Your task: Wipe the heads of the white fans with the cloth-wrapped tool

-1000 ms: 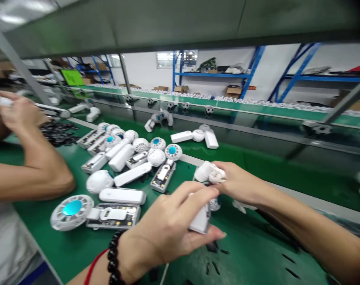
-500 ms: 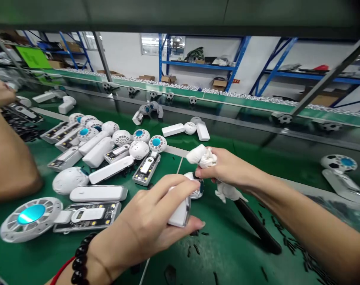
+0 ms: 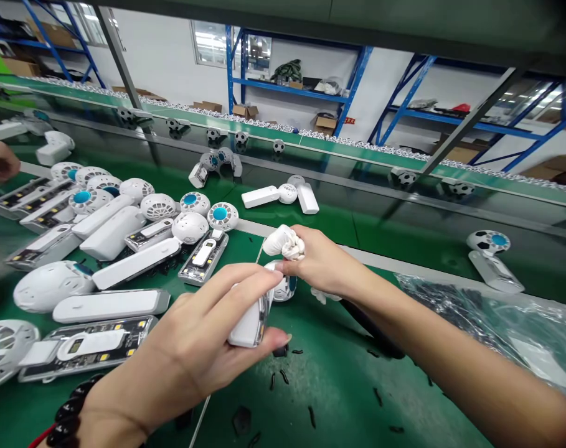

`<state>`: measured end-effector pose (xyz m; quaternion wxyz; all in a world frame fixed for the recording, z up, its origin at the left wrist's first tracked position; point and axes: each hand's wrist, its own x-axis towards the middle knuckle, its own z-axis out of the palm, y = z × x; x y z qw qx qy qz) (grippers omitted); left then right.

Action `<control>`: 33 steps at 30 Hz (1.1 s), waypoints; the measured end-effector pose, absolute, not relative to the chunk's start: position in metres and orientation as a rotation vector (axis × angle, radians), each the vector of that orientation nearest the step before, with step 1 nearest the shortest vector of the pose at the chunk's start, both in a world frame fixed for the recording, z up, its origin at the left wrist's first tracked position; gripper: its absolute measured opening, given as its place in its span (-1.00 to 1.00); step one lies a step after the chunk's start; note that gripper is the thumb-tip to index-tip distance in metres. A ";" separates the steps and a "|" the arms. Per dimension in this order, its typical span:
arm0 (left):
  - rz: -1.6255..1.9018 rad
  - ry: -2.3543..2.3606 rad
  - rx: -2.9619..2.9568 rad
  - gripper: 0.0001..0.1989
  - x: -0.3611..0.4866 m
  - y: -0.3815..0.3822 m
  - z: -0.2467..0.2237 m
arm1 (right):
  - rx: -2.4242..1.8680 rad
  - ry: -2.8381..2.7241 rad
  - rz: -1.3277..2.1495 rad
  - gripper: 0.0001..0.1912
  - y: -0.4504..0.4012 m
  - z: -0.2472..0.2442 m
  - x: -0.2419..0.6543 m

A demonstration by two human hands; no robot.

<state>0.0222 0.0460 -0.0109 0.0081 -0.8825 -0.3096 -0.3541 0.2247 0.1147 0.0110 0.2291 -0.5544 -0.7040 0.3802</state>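
My left hand is wrapped round the white body of a small fan device, whose clear edge faces right. The round fan head of it shows between my hands, partly covered. My right hand is closed at that head, with a crumpled white cloth or wrapping bunched at its fingers. Behind the right wrist, a black handle with white material at its end lies partly hidden. Left of my hands, several white fans lie on the green table, some showing circuit boards.
Small black strips are scattered near the front. A clear plastic bag with dark pieces lies at the right. Football-patterned fans stand farther back. Another person's hand is at the left edge. A metal rail and post stand behind.
The view has turned right, so most things sit farther left. Both hands keep their hold on the device. The other person's arm has moved mostly out of view, and more of the plastic bag shows.
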 end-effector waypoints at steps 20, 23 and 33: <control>-1.199 -0.968 -2.698 -0.57 0.025 0.051 -0.010 | -1.526 -2.305 0.280 -0.54 0.074 0.023 0.234; -1.208 -0.940 -2.702 -0.56 0.025 0.052 -0.011 | -1.636 -2.556 0.314 -0.59 0.075 0.026 0.227; -1.208 -0.871 -2.693 -0.54 0.024 0.052 -0.011 | -1.766 -2.541 0.276 -0.74 0.084 0.031 0.226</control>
